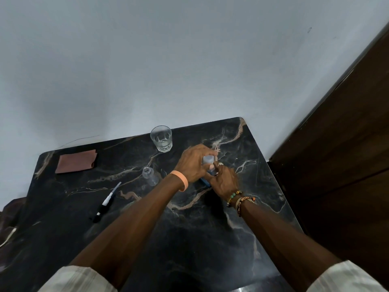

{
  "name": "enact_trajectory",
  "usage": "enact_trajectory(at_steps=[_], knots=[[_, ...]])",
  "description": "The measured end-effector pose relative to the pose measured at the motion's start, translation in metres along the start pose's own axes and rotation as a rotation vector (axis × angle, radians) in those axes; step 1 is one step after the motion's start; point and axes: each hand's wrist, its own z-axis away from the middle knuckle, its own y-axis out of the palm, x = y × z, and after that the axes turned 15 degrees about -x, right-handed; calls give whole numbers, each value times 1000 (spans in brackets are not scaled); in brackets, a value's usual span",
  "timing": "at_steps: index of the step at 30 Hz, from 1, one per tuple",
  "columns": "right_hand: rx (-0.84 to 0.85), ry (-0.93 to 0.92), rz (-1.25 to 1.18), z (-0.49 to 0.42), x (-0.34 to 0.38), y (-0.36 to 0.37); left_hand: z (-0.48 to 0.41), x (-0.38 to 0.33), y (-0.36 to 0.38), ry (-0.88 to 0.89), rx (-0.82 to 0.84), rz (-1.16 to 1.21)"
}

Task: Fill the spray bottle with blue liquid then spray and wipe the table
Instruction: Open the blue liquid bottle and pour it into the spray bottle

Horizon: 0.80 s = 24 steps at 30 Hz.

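Observation:
Both hands meet over the right middle of the black marble table (189,228). My left hand (194,163) is closed over the pale cap of a blue liquid bottle (208,163). My right hand (224,182) grips the bottle's lower body, whose blue side shows beneath the fingers. A small clear spray bottle (149,175) stands uncapped to the left of my left wrist. Its black and white spray head with a dip tube (105,204) lies flat further left. A folded reddish-brown cloth (76,161) rests at the far left corner.
A glass tumbler (161,139) with a little clear liquid stands near the table's far edge, just beyond my hands. A pale wall runs behind the table. A dark wooden door (336,154) stands close to the table's right edge.

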Motion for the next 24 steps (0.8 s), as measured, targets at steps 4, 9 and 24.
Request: enact_trajectory(at_steps=[4,9,24], knots=[[-12,-18,-33,1,1,-3,-3,3,-1,-30,3,-55],[22,5,-10,1,3,-4,3,4,1,-3,-26,40],[2,-17,-5,1,3,-5,-2,3,-3,-63,48,-18]])
